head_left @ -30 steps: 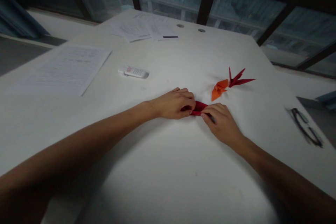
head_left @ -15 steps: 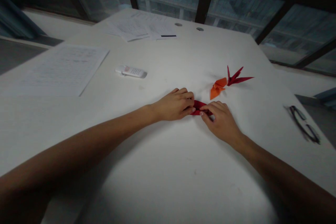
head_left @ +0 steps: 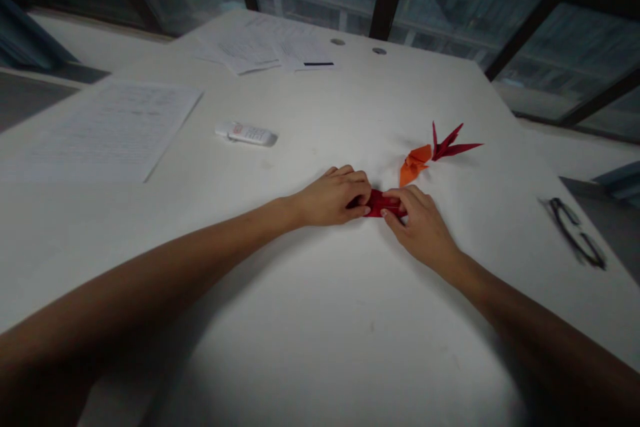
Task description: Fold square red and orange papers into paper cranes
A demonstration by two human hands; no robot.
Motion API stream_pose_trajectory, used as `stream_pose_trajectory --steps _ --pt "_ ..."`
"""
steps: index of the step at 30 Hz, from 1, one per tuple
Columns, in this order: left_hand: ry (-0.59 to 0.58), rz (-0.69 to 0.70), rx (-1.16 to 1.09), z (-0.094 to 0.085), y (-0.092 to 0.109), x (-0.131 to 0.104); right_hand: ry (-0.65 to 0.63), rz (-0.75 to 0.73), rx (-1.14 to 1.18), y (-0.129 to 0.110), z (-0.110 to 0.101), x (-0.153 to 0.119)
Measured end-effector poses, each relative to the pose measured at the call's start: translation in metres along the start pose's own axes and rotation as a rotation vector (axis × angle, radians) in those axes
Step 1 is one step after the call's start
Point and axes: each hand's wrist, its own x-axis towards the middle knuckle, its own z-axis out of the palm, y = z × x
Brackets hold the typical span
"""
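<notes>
A folded piece of red paper (head_left: 376, 204) lies low over the white table, between my two hands. My left hand (head_left: 337, 195) has its fingers curled around the paper's left end, thumb along the near edge. At the right end, my right hand (head_left: 417, 223) pinches the same paper between thumb and fingers. Both hands hide part of it. Just beyond my right hand sits an orange folded-paper figure (head_left: 415, 164), and a dark red pointed paper figure (head_left: 450, 145) stands touching or very near it.
A white bottle-like item with printing (head_left: 246, 133) lies left of centre. Printed sheets (head_left: 115, 127) cover the left side, with more papers (head_left: 250, 47) at the back. Black-framed glasses (head_left: 577, 233) rest near the right edge. The table (head_left: 320, 320) ends at tall windows.
The red paper's middle now looks flatter, its dark opening no longer showing. My right fingers have shifted slightly along it. The whole view has tilted a little.
</notes>
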Motion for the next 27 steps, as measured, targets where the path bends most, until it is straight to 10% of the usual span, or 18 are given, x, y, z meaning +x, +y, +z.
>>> stream_pose_trajectory --steps 27 --pt "0.05 0.069 -0.077 0.0038 -0.0041 -0.0016 0.03 -0.134 -0.074 0.0 0.0016 -0.0046"
